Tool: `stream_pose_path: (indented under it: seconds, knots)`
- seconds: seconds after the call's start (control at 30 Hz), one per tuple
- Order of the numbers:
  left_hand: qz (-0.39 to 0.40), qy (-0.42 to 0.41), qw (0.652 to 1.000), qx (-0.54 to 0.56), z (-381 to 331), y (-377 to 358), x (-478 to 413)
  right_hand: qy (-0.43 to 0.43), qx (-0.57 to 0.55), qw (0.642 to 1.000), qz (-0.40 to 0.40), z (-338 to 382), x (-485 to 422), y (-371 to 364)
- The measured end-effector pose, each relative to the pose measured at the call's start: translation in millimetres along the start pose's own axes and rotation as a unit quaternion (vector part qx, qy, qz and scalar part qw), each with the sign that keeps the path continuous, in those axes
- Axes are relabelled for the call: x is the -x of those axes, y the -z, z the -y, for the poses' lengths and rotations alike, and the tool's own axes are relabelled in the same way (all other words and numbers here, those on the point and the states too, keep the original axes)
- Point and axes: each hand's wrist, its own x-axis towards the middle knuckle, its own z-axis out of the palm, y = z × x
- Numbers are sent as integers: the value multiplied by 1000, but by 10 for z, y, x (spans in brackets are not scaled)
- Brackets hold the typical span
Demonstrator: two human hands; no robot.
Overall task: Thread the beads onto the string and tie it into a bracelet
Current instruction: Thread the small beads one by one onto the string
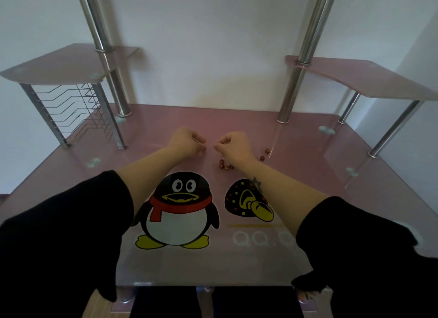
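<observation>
Your left hand (187, 141) and right hand (233, 146) each pinch the string (209, 145) stretched between them. Red beads (222, 163) lie on the desk (166, 118) beside your right wrist.

The pink glass table (239, 121) bears pale lettering (258, 238) "QQ.", the rest hidden.

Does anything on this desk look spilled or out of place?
Mildly: small reddish-brown beads lie loose on the pink glass desk by the right hand, two stray beads farther right. No tray holds them, so they might roll. The left hand and right hand pinch a thin string; nothing looks damaged.
</observation>
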Motion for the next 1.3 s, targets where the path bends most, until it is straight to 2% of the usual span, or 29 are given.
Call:
stream_pose_path:
  seconds: [0.17, 0.33, 0.57, 0.7, 0.8, 0.97, 1.03, 1.3]
  knots:
    - [14, -28, 997, -67, -11, -61, -77, -4, 8, 1000, -8, -73, -58, 11]
    - [22, -30, 995, -90, 4, -105, -94, -1, 2, 1000, -7, -129, -71, 38]
    - [65, 4, 998, -24, -60, -139, 19, 12, -5, 1000, -1, -128, -11, 77]
    - [79, 63, 992, 81, -96, -148, 93, 23, 18, 1000, -4, -95, 33, 114]
    - [92, 117, 963, 225, -151, -128, 180, 17, 6, 1000, -3, -81, 68, 138]
    - [149, 201, 872, 420, -212, -77, 264, 26, 15, 999, -10, -54, 132, 188]
    - [158, 217, 852, 450, -221, -74, 277, 28, 10, 999, -16, -52, 157, 199]
    - [147, 254, 810, 508, -195, -120, 302, 29, -11, 999, -23, -47, 233, 216]
